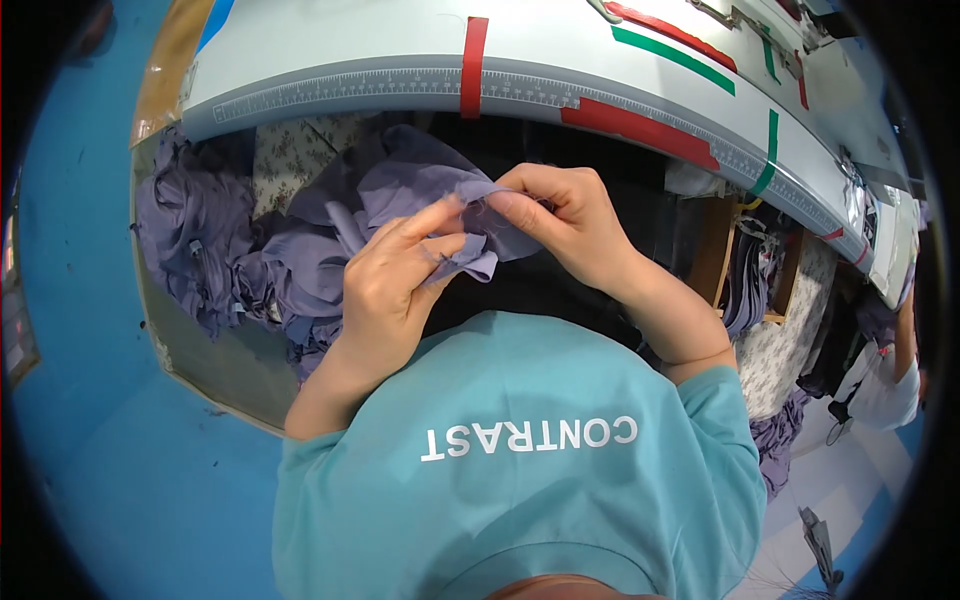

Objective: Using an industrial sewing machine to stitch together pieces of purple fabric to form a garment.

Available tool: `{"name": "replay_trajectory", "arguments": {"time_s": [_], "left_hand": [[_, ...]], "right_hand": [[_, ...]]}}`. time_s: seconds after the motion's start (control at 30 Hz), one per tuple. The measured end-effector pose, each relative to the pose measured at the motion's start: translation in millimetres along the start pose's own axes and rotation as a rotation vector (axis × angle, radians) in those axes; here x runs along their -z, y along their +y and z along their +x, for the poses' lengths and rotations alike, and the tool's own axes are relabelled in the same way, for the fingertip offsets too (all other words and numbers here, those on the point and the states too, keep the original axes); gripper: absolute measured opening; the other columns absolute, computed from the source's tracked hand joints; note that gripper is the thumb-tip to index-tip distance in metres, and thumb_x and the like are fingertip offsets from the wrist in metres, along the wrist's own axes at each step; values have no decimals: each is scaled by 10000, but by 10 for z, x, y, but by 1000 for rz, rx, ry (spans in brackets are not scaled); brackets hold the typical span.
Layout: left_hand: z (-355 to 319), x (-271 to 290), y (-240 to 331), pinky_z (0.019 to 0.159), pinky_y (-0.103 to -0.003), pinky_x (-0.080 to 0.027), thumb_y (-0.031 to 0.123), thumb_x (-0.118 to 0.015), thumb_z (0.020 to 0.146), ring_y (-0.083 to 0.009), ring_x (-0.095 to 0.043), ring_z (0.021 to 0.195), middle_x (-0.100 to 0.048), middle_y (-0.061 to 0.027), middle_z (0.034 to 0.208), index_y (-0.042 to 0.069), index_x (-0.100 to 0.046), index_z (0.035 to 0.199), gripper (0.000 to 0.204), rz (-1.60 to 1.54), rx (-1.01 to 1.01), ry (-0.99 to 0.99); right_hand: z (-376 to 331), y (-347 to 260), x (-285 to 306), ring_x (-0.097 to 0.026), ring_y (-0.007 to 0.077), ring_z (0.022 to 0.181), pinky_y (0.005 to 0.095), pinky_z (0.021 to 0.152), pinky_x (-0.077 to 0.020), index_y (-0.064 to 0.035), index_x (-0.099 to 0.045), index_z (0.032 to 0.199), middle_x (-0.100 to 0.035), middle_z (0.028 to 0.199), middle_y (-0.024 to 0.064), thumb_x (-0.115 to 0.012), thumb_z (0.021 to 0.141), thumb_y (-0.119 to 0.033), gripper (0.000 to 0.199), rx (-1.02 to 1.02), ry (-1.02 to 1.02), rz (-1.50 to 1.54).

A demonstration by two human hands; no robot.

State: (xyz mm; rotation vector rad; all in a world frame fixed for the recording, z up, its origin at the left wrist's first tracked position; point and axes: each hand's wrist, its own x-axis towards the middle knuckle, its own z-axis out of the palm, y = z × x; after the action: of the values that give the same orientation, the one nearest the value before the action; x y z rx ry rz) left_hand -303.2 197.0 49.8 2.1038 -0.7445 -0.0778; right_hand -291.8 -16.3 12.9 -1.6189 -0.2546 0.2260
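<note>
Both of my hands pinch a piece of lavender-grey fabric (400,185) in front of my chest. My left hand (400,275) grips its lower folded edge between thumb and fingers. My right hand (560,225) holds the upper edge close beside the left, fingertips nearly touching. The cloth trails down to the left into a heap of the same fabric (215,255). My teal shirt (520,460) fills the lower part of the view.
A pale worktable (400,50) with a printed ruler edge and red and green tape strips curves across the top. A bin (200,360) on my left holds the fabric heap. Another person (895,370) sits at the far right, near a wooden rack of dark pieces (755,275). The floor is blue.
</note>
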Motion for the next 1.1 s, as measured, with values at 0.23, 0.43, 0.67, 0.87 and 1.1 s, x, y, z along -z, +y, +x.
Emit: {"name": "replay_trajectory", "arguments": {"time_s": [0.23, 0.43, 0.67, 0.87, 1.1], "left_hand": [[-67, -42, -28, 842, -382, -545, 18, -705, 735, -328, -666, 1038, -672, -192, 1148, -11, -698, 977, 243, 112, -73, 126], [-161, 177, 47, 657, -293, -581, -28, -713, 705, -255, -707, 779, -703, -136, 989, -8, -699, 925, 222, -44, -155, -60], [-106, -120, -52, 812, -355, -560, -58, -693, 719, -320, -673, 1017, -654, -180, 1207, -36, -685, 979, 261, 66, -9, 114], [-121, -141, -73, 806, -328, -569, -51, -685, 763, -303, -693, 980, -660, -193, 1183, -28, -703, 1022, 260, -75, 53, 120], [-145, -123, -92, 777, -327, -570, -31, -690, 787, -279, -705, 941, -680, -186, 1120, -21, -710, 1012, 225, -60, 47, 76]], "right_hand": [[-43, -63, -77, -660, 196, 636, 282, 549, -481, 7, -671, 917, -678, 756, 119, -649, 928, -165, 173, 79, -5, -75], [2, 63, -21, -618, 194, 613, 283, 547, -459, 20, -670, 906, -637, 735, 148, -658, 918, -192, 213, 7, 2, -239], [-5, -20, -87, -623, 206, 639, 276, 567, -477, 18, -680, 911, -655, 756, 112, -671, 904, -136, 154, 59, -10, -111], [-32, 11, -118, -644, 222, 695, 286, 595, -502, -18, -674, 950, -640, 822, 94, -722, 833, -68, 135, 327, 11, -287], [-23, 2, -149, -639, 188, 751, 288, 626, -509, -20, -663, 930, -623, 879, 87, -736, 813, -66, 146, 114, 110, 24]]}}
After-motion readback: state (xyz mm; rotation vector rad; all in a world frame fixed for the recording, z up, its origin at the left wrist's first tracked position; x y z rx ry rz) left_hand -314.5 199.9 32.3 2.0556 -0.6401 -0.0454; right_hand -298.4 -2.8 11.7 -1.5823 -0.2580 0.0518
